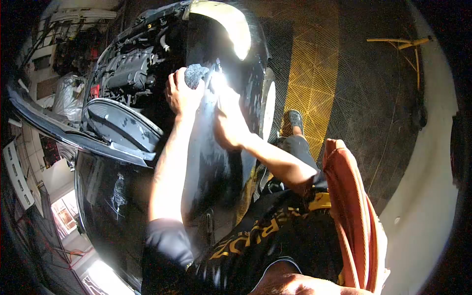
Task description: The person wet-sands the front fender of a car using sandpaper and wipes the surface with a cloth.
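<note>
"Speckled grey pad (196,76), upper centre of the frame: what could go wrong with it?"

"Fine scratches might be left on the black fender (209,157) if grit were trapped beneath it, and they could be missed because of the glare. It could also be dropped into the engine bay (130,71), at the upper left, were the grip loosened."

"How is it placed against the hand?"

"It is pinched between the thumb and curled fingers of the left hand (184,96), at that hand's upper right. Whether anything is grasped by the right hand (227,113), set just to the right over the fender, cannot be told; its fingertips are washed out by light."

"And what is seen farther out?"

"A headlight (223,19) at top centre, yellow floor tiles (312,73) at the upper right, and a reddish-brown cloth (350,196), draped over a shoulder at the lower right."
</note>
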Demonstrator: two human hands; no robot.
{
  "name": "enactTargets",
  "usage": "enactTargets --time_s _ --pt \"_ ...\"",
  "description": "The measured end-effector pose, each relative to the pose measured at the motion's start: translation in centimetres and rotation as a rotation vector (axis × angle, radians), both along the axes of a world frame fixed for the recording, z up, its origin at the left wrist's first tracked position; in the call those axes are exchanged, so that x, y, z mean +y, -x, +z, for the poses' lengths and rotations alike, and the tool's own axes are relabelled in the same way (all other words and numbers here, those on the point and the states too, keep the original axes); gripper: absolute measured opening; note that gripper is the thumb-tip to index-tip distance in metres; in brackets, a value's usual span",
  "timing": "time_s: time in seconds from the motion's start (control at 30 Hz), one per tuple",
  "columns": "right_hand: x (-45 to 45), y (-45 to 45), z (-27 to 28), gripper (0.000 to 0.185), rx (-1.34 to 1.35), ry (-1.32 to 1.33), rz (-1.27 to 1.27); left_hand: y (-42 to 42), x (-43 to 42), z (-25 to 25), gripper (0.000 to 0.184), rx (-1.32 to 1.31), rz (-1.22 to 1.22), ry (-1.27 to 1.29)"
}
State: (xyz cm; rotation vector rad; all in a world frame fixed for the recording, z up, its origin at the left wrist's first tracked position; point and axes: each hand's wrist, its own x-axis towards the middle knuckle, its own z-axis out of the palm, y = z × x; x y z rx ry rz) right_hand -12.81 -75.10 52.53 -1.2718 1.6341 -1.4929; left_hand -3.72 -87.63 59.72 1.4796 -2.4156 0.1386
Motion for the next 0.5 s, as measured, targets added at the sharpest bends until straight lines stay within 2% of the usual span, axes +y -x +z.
enactTargets --time_s 0.07,0.1,0.17,0.2,0.27,0.3,0.33,0.4,0.43,0.5 --pt "0.3 0.8 0.9 0.066 -0.059 -0.038 0.088 -0.4 -0.1 0.0 0.058 -0.004 0.035 -0.037" --pt "-2.8 0.5 -2.8 0.068 0.207 -0.11 -0.042 -0.4 -0.2 -0.1 0.062 -0.006 0.008 -0.045" --pt "-8.1 4.2 -5.6 0.069 0.026 -0.086 -0.061 -0.2 -0.2 0.0 0.065 -0.009 -0.013 -0.054" --pt "-7.6 3.9 -5.1 0.069 0.017 -0.087 -0.061 0.1 -0.1 0.4 0.071 -0.031 -0.128 -0.014" --pt "-5.2 2.6 -2.7 0.07 0.216 -0.01 -0.15 0.0 0.0 0.8 0.08 -0.097 -0.309 0.03" --pt "-2.3 0.2 -2.0 0.07 0.157 -0.086 -0.063 -0.4 -0.7 0.4 0.068 -0.074 -0.402 0.032" --pt "0.8 -1.3 -0.7 0.07 0.049 -0.006 0.047 -0.6 -1.0 -0.1 0.061 -0.093 -0.388 -0.014" --pt "4.6 -5.2 -2.3 0.07 0.161 0.068 0.042 -0.4 -1.1 0.1 0.054 -0.113 -0.37 -0.056" --pt "5.2 -5.0 -1.7 0.07 0.168 0.114 0.06 0.2 -0.6 0.9 0.047 -0.11 -0.335 -0.059" --pt "-0.3 -0.9 -1.4 0.068 0.099 -0.043 0.052 0.7 0.2 1.7 0.041 -0.118 -0.288 -0.067"
